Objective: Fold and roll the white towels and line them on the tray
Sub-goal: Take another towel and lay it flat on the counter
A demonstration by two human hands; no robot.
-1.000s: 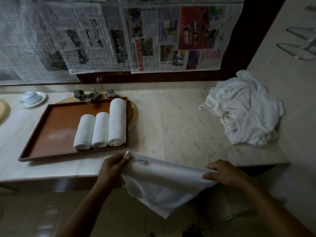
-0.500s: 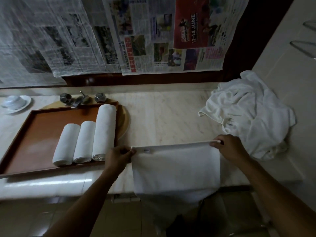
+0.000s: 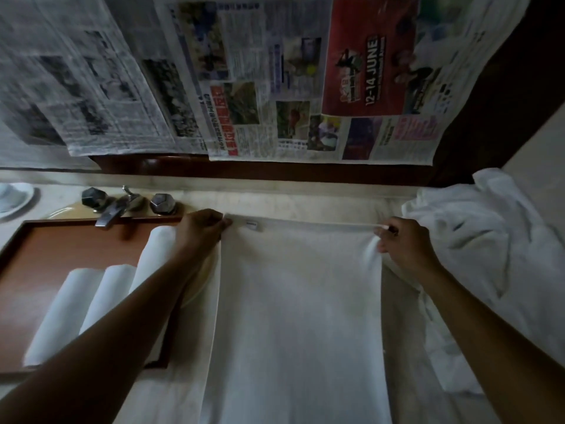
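A white towel (image 3: 299, 316) lies spread flat on the marble counter, its far edge near the back wall. My left hand (image 3: 200, 229) pinches its far left corner beside a small label. My right hand (image 3: 403, 243) pinches the far right corner. On the left, a brown tray (image 3: 46, 255) carries three rolled white towels (image 3: 91, 301) side by side; my left forearm crosses over them.
A heap of unfolded white towels (image 3: 483, 255) lies at the right, touching the spread towel's edge. A metal tap with two knobs (image 3: 122, 203) stands behind the tray. A white cup and saucer (image 3: 12, 197) sit at far left. Newspaper (image 3: 275, 87) covers the wall.
Both hands carried the towel from hanging off the counter's front edge forward across the counter, and it now lies flat. The camera moved closer.
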